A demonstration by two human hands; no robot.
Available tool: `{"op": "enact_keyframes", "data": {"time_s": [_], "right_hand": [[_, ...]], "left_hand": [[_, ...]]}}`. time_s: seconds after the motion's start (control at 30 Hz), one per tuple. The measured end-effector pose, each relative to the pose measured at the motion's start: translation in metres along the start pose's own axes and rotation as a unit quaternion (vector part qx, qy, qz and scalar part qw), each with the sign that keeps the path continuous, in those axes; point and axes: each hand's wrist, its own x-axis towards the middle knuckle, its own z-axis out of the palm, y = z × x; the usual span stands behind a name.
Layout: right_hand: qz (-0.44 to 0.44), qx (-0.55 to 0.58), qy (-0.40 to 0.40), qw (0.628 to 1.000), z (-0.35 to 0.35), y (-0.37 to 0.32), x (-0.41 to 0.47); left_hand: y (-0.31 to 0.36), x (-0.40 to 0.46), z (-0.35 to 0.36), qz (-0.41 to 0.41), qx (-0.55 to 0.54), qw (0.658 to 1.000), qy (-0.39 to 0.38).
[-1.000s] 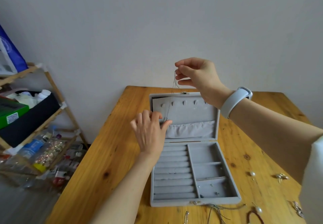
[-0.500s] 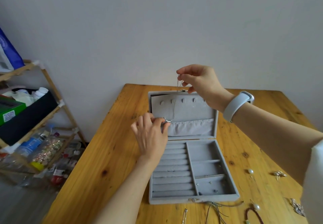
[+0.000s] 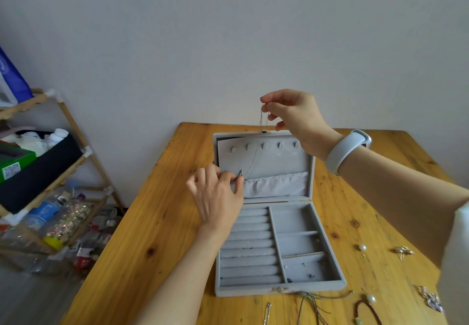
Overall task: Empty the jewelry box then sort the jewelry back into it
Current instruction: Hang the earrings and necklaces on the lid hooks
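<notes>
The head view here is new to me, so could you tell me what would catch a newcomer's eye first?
First, the two hands above the open grey jewelry box at the table's middle: the right hand pinches the top of a thin silver necklace over the lid, while the left hand pinches its pendant end by the lid's pocket. Next, loose jewelry on the wooden table, right of and in front of the box.
</notes>
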Motion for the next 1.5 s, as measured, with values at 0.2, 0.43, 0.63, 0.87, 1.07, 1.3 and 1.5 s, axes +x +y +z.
{"op": "enact_keyframes", "data": {"time_s": [0.2,0.43,0.63,0.87,1.07,1.3,1.5], "right_hand": [[-0.005,-0.020,-0.018,1.000,0.004,0.001,-0.001],[-0.029,0.019,-0.010,0.999,0.004,-0.007,0.003],[-0.025,-0.054,-0.074,0.995,0.012,0.014,-0.005],[-0.142,-0.261,-0.129,0.946,0.022,0.027,-0.012],[-0.192,-0.284,-0.148,0.928,0.029,0.035,-0.015],[-0.191,-0.267,-0.122,0.937,0.027,0.039,-0.020],[-0.114,-0.272,-0.106,0.950,0.027,0.056,-0.023]], "left_hand": [[0.003,0.002,-0.003,0.000,0.015,1.000,-0.026],[-0.003,-0.001,-0.006,0.056,0.003,0.998,-0.007],[-0.011,-0.004,-0.004,0.123,0.016,0.992,-0.011],[-0.008,0.012,-0.016,0.049,-0.114,0.990,0.062],[0.007,0.029,-0.023,-0.005,-0.231,0.972,0.043],[0.012,0.034,-0.025,-0.060,-0.258,0.964,0.021],[0.006,0.036,-0.026,-0.099,-0.214,0.971,0.041]]}}
